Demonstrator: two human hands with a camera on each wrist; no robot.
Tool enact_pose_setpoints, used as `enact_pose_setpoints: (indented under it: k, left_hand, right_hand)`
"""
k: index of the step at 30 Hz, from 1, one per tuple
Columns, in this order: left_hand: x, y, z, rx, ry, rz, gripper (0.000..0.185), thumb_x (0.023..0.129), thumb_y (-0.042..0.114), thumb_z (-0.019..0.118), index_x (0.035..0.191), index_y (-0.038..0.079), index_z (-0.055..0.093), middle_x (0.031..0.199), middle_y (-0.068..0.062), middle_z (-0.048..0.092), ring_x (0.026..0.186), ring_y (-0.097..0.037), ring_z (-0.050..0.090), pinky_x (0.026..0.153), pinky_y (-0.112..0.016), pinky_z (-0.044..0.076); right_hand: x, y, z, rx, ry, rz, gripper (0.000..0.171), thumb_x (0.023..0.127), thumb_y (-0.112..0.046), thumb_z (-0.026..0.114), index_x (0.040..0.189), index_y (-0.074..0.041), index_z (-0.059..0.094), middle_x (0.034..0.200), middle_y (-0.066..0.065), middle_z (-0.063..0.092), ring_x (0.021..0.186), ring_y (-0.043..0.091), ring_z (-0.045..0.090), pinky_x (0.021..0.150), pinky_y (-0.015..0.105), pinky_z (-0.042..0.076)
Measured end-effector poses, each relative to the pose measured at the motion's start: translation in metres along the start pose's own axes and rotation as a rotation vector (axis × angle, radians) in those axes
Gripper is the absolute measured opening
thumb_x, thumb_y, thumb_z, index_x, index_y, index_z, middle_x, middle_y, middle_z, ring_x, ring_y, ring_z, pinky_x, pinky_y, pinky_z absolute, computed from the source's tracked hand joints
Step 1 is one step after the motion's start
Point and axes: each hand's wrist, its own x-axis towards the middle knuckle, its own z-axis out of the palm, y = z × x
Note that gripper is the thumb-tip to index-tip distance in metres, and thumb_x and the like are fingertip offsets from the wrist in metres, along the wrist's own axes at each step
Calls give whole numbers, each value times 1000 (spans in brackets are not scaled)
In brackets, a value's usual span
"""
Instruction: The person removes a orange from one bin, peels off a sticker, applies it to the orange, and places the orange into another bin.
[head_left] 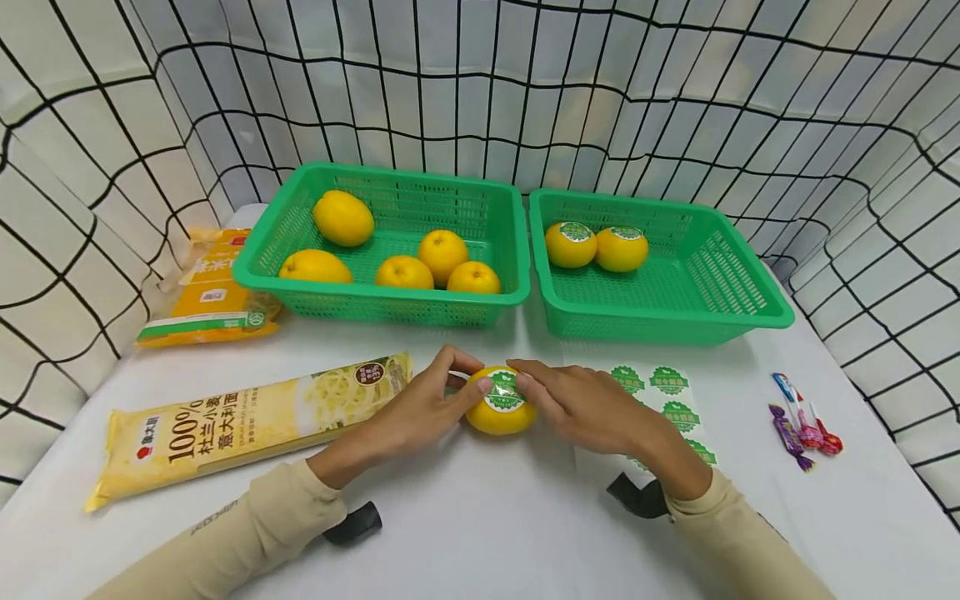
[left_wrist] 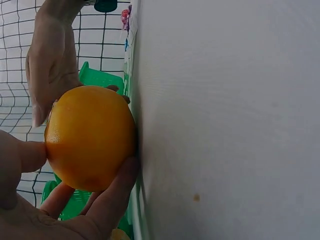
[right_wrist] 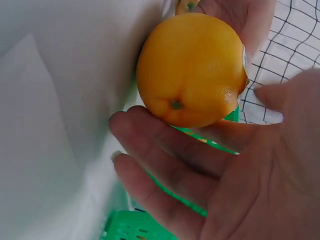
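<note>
An orange [head_left: 501,406] lies on the white table [head_left: 480,525] with a round green sticker [head_left: 504,392] on top. My left hand [head_left: 423,408] grips it from the left, fingers curled round it and thumb tip at the sticker's edge. My right hand [head_left: 581,402] touches it from the right, with fairly straight fingers lying against the fruit and sticker. The left wrist view shows the orange [left_wrist: 90,137] held in my left hand [left_wrist: 65,210], the right hand [left_wrist: 50,60] behind it. In the right wrist view the orange [right_wrist: 192,67] lies against my right hand's fingers [right_wrist: 165,150].
A green basket [head_left: 390,310] at the back left holds several plain oranges. The green basket [head_left: 667,327] to its right holds two stickered oranges. A sticker sheet [head_left: 671,400] lies under my right wrist, wrapped candies [head_left: 802,421] to the right, a pasta packet [head_left: 247,421] and a yellow bag [head_left: 210,296] to the left.
</note>
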Motion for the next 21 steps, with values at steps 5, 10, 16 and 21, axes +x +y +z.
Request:
enact_pose_setpoints:
  k: [5,10,16,21]
  left_hand:
    - [0,-1,-1,11,-24,27,36,112,34,56,137,9,48,146,-12,56,135,-36,56,110,-52,50]
    - [4,-1,-4,-30,-102,28,47,106,35,68,139,10,46,146,-12,54,130,-31,58,106,-44,55]
    - [5,-3,-6,-89,-137,24,52,101,33,76,139,12,46,146,-10,53,132,-30,56,105,-40,57]
    - [3,-2,-9,-65,-147,8,46,104,34,72,136,14,46,151,-8,51,137,-31,53,108,-45,54]
  right_hand:
    - [6,13,-2,196,-87,-29,50,112,-49,50,157,-30,46,121,-5,71,111,16,66,91,42,56]
    - [12,30,0,493,-203,-43,44,112,-35,58,151,-24,42,121,6,69,103,22,69,90,43,57]
    - [17,43,4,642,-295,-1,46,112,-38,56,152,-26,36,122,13,65,92,29,70,89,46,55]
    - [17,45,4,661,-327,49,48,111,-44,56,153,-35,36,128,11,62,97,30,70,94,47,49]
